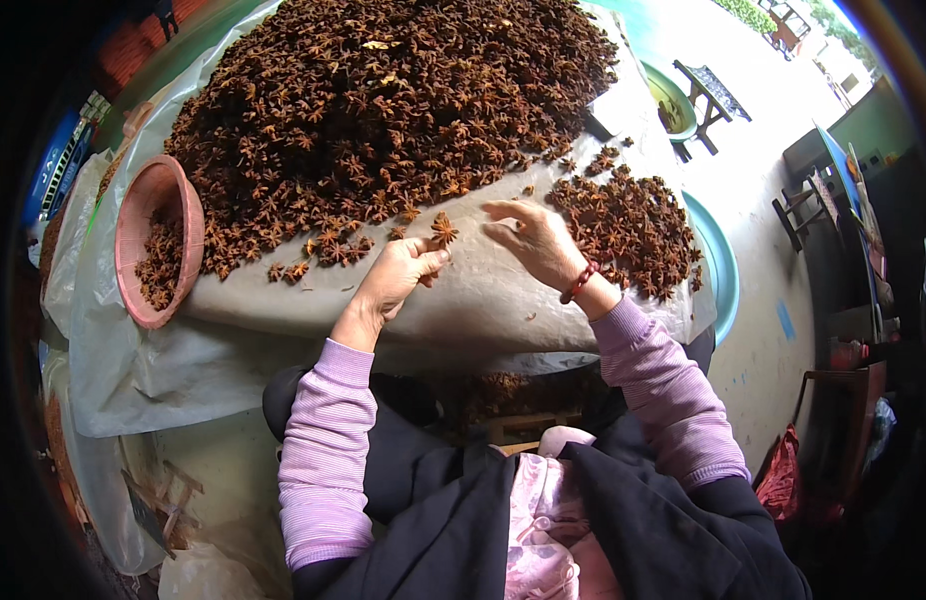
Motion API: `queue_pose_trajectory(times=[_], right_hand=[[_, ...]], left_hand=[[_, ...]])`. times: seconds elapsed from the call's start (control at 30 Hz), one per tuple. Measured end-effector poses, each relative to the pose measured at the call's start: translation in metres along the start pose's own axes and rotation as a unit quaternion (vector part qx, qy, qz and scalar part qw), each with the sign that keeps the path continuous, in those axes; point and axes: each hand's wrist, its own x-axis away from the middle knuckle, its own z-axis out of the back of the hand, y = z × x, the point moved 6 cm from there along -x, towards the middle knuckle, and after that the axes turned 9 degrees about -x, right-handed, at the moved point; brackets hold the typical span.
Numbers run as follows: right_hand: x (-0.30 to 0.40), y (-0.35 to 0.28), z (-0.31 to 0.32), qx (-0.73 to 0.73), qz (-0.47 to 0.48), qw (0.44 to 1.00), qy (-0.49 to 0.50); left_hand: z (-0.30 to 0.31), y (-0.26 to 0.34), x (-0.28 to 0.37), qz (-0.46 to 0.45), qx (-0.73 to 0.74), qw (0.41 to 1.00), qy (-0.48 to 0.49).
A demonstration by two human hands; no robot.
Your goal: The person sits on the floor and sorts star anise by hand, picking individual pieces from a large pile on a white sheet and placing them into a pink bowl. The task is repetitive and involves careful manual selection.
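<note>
My left hand (405,271) pinches a dried star anise pod (443,228) between thumb and fingers, over the bare front part of the cloth-covered table (478,300). To its right, my right hand (534,238) is held up with the thumb and fingers apart; nothing shows between them. Beyond both hands spreads a large heap of star anise (373,112). A smaller pile of star anise (628,225) lies just right of my right hand. At the left, a tilted pink plastic basket (191,247) holds more star anise. A few loose pods lie near the large heap's front edge.
A white box-like object (617,112) stands between the piles. Blue basin (722,255) and green basin (677,94) are beyond the table's right side. Plastic sheeting (125,375) hangs at the left. Small stools (710,105) stand on the floor. A person's legs show at the top left.
</note>
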Motion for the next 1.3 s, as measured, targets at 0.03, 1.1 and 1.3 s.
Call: queue_pose_trajectory(times=[0.03, 1.1, 1.3], right_hand=[[0.002, -0.01, -0.014, -0.213, -0.184, 0.958, -0.055], [-0.081, 0.057, -0.03, 0.27, -0.02, 0.96, -0.076], [-0.014, 0.023, -0.032, 0.308, -0.073, 0.937, -0.148]], left_hand=[[-0.004, 0.002, 0.009, 0.003, -0.003, 0.999, -0.032], [-0.04, 0.028, 0.035, -0.249, -0.612, 0.705, 0.257], [0.05, 0.037, 0.051, -0.172, -0.539, 0.746, 0.351]])
